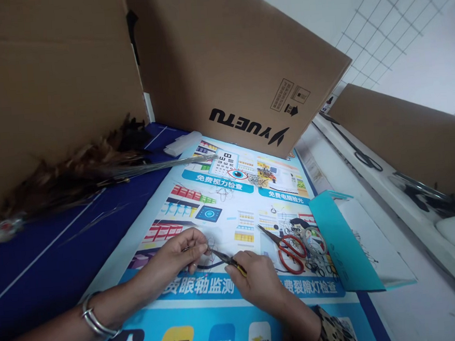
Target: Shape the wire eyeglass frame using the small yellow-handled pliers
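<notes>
My left hand (179, 254) pinches a thin dark wire piece (208, 249) between its fingertips, just above the printed poster (231, 217). My right hand (258, 280) is closed round small pliers with a yellow-and-black handle (228, 260), whose tips meet the wire at my left fingertips. A silver bangle (93, 317) sits on my left wrist. Red-handled scissors (287, 247) lie on the poster just right of my right hand.
A small heap of wire bits (315, 258) lies beside the scissors. A teal paper bag (350, 247) lies flat to the right. A feather duster (72, 176) rests on the blue cloth at left. Cardboard sheets (236, 66) stand behind.
</notes>
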Demonstrator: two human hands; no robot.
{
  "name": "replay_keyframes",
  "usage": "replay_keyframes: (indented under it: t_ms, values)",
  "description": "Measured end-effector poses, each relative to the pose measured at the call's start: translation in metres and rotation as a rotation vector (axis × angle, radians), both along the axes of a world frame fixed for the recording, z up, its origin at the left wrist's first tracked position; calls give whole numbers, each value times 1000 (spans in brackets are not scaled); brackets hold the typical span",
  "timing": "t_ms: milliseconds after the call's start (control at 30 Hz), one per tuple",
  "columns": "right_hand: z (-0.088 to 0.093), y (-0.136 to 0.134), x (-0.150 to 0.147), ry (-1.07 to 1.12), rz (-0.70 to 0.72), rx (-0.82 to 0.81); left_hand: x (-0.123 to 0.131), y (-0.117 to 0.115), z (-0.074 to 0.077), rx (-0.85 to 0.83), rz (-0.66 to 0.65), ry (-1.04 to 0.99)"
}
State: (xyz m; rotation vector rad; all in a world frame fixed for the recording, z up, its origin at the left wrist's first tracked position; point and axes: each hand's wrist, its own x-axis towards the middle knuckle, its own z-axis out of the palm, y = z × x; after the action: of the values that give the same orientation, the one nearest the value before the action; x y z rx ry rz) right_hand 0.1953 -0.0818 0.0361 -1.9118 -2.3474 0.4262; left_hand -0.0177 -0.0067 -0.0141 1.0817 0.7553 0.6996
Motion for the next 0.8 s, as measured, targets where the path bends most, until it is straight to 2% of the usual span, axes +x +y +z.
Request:
replay_keyframes:
  t_ms: [367, 567, 800]
  values:
    - [-10, -1, 1, -15, 15, 96, 0, 0, 2, 6, 25, 38]
    - [-13, -4, -4, -122, 15, 174, 3, 1, 0, 6, 30, 0]
    - [-10, -3, -10, -186, 2, 104, 5, -1, 3, 2, 67, 3]
